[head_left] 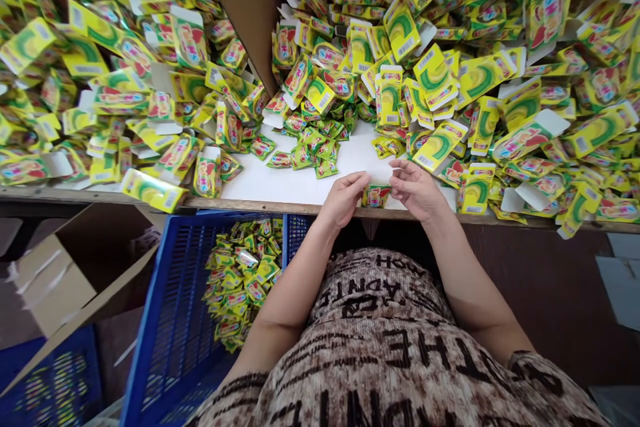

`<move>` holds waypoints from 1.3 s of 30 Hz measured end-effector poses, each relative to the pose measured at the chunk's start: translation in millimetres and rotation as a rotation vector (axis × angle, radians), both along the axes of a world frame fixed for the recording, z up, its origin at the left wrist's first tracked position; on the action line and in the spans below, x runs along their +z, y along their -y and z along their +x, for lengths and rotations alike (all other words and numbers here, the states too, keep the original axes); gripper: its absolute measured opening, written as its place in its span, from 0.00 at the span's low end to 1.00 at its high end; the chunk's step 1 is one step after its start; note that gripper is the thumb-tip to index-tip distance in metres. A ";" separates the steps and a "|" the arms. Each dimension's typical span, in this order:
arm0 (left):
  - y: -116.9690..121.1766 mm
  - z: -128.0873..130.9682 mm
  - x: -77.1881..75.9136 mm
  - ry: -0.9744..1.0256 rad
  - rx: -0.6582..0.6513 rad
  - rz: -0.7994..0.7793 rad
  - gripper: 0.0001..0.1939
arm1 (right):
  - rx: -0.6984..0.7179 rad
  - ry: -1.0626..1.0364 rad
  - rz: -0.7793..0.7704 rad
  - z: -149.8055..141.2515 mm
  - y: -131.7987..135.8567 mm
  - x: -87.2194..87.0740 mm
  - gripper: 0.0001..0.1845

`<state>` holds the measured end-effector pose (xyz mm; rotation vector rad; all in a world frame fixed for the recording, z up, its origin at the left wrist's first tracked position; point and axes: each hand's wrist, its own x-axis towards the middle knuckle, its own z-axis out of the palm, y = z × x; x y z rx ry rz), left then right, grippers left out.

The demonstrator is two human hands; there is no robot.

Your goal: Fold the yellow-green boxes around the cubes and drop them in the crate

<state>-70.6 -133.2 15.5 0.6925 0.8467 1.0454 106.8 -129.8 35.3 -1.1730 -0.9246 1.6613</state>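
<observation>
Between my left hand point(344, 199) and my right hand point(416, 190) sits a small yellow and green packet point(376, 196), right at the table's front edge. Both hands close in on it from either side, and their fingertips appear to pinch its upper edge, which looks pale against the white tabletop point(300, 183). Just beyond my fingers lies a small heap of green sachets point(313, 150). Large piles of yellow-green printed cards with white tabs point(435, 73) spread across the table on both sides of it.
A blue plastic crate point(175, 293) below the table edge holds a heap of small yellow packets point(243, 280). An open cardboard box point(65, 273) stands to its left. A brown cardboard divider point(245, 7) rises among the piles. A wooden rim point(300, 207) edges the table.
</observation>
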 end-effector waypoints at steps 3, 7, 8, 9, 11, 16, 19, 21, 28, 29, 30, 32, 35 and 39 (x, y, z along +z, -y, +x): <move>-0.6 -5.7 5.0 0.032 -0.039 -0.071 0.13 | 0.118 -0.150 -0.086 6.3 -0.1 1.3 0.27; 1.6 -9.5 7.4 0.014 -0.077 -0.034 0.16 | 0.168 -0.097 -0.097 5.7 1.4 6.0 0.27; 1.8 -9.8 6.9 0.004 -0.083 -0.016 0.16 | 0.163 -0.047 -0.088 2.6 1.4 6.8 0.24; 1.5 -9.8 6.0 -0.009 -0.074 0.004 0.16 | 0.138 0.009 -0.059 -1.2 1.0 7.1 0.20; -0.9 -9.2 3.1 -0.052 0.003 0.065 0.14 | 0.044 0.118 0.058 -9.2 -1.0 6.6 0.14; -11.4 -3.9 -7.0 -0.237 0.186 0.246 0.14 | -0.100 0.216 0.232 -17.5 -10.2 1.2 0.15; -15.4 0.9 -11.9 -0.291 0.216 0.289 0.14 | -0.114 0.198 0.214 -15.6 -14.1 -2.4 0.18; -16.8 2.9 -13.8 -0.298 0.217 0.306 0.16 | -0.119 0.194 0.209 -14.2 -14.6 -4.8 0.19; -18.5 -3.0 -16.8 -0.465 0.191 0.605 0.10 | -0.105 0.187 0.292 -10.3 -7.0 -10.1 0.15; -18.7 -4.2 -17.5 -0.482 0.199 0.655 0.10 | -0.101 0.203 0.309 -9.2 -6.7 -10.7 0.15; -18.9 -5.2 -18.2 -0.498 0.203 0.693 0.09 | -0.099 0.226 0.326 -7.7 -6.9 -11.5 0.14; -18.7 -7.4 -19.4 -0.526 0.189 0.736 0.09 | -0.084 0.285 0.370 -4.4 -7.9 -13.8 0.14; -15.2 -12.1 -20.8 -0.546 0.117 0.760 0.12 | -0.026 0.387 0.497 -0.9 -4.5 -19.0 0.14; -5.9 -18.5 -22.3 -0.583 0.031 0.808 0.12 | -0.087 0.552 0.685 -4.5 14.8 -25.5 0.09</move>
